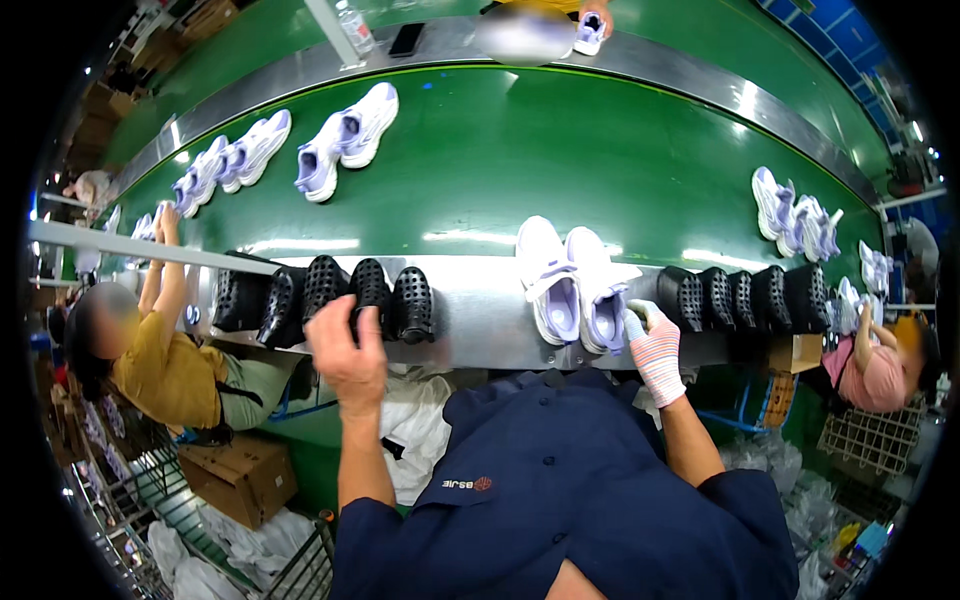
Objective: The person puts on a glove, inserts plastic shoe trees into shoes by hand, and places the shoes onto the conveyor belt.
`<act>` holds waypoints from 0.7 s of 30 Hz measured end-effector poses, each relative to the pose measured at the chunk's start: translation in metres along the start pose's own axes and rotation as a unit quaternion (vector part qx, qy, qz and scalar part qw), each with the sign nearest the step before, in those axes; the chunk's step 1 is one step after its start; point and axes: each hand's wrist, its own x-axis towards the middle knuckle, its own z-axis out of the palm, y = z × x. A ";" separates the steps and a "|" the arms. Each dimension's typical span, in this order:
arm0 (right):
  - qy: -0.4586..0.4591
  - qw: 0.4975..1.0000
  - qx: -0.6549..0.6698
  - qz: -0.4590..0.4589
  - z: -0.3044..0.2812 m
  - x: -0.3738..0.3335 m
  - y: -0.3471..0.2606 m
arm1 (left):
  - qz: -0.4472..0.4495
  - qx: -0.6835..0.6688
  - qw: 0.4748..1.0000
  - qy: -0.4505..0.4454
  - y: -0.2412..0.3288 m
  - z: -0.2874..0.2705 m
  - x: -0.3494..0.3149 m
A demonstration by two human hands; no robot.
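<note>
A pair of white sneakers with lilac linings stands toes-away at the table's near edge: a left sneaker (548,280) and a right sneaker (599,295). My right hand (656,356), in a striped knit glove, has its fingers closed at the right sneaker's outer side near the heel. My left hand (347,350) is bare, its thumb and fingers apart. It is over a row of black perforated shoe forms (413,305), in front of the middle ones; whether it touches any is hard to see.
Another group of black forms (740,298) stands to the right. More white-and-lilac sneakers (369,125) sit on the green surface (560,140), left and right. A metal post (333,32), water bottle (355,27) and phone (406,40) are at the far side. Co-workers sit at both sides.
</note>
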 end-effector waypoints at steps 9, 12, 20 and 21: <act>-0.032 0.968 -0.215 -0.125 0.009 0.046 0.013 | 0.090 -0.261 0.897 -0.346 0.099 0.213 -0.014; -0.053 0.967 -0.216 -0.123 0.012 0.062 0.022 | -0.098 -0.253 0.815 -0.513 0.108 0.245 0.007; -0.069 0.974 -0.153 -0.153 0.011 0.060 0.018 | -0.138 -0.309 0.843 -0.419 0.085 0.222 -0.007; -0.048 0.973 -0.139 -0.179 -0.001 0.056 0.016 | -0.051 -0.294 0.891 -0.341 0.088 0.193 -0.007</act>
